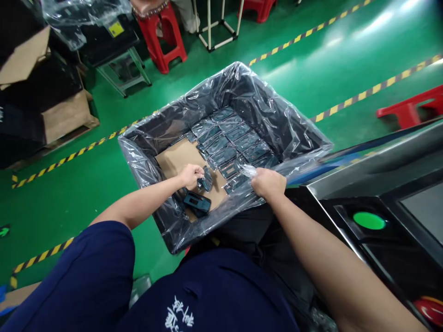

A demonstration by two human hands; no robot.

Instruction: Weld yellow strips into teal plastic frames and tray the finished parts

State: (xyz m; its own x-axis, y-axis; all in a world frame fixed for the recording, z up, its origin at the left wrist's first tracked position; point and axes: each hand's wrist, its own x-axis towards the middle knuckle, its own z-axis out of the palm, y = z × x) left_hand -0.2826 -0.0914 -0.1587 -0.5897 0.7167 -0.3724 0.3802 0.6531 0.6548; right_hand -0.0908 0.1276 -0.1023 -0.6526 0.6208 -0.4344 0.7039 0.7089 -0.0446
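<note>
A black bin (pixel 162 230) lined with clear plastic stands in front of me. Inside it, my left hand (pixel 191 177) pinches a small dark plastic part (pixel 206 180) above a cardboard sheet (pixel 180 159). Just below that hand, a dark rectangular plastic housing (pixel 197 201) lies on the cardboard with another dark part partly under it. My right hand (pixel 269 183) is closed on a bunch of clear plastic film (pixel 248 170) near the bin's right side. Rows of dark flat parts in clear wrapping (pixel 230 138) cover the bin's far and right floor.
To the right stands a metal-edged machine with a green button (pixel 369 221) and a red button (pixel 429 311). Red stools (pixel 166 39) and a pale tube frame (pixel 221 44) stand beyond the bin. Cartons (pixel 67 117) are at the left. Yellow-black tape (pixel 83 146) marks the green floor.
</note>
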